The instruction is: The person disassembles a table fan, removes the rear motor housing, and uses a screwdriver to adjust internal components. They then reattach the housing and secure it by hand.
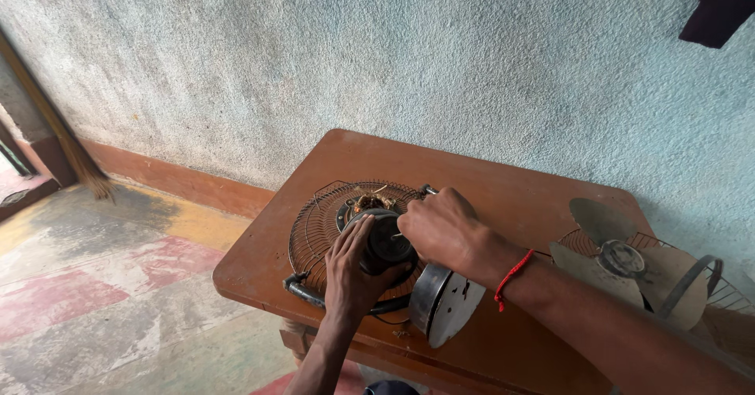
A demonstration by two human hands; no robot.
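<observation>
On the wire guard (314, 230), left hand (351, 273) and right hand (440, 228) both clamped around the motor (387, 241).

You had a table (503, 182) of brown wood with a smooth, slightly worn matt top. On it lay a wire grille (314, 230) of thin dark metal, dull and dusty. Your left hand (351, 273) and right hand (440, 226) held a motor housing (385, 241) of dark, dull metal. The round cover (444, 304) beside it was grey metal with a soft shine. The fan blades (613, 257) looked matt grey. The wall (393, 57) was rough plaster.
</observation>
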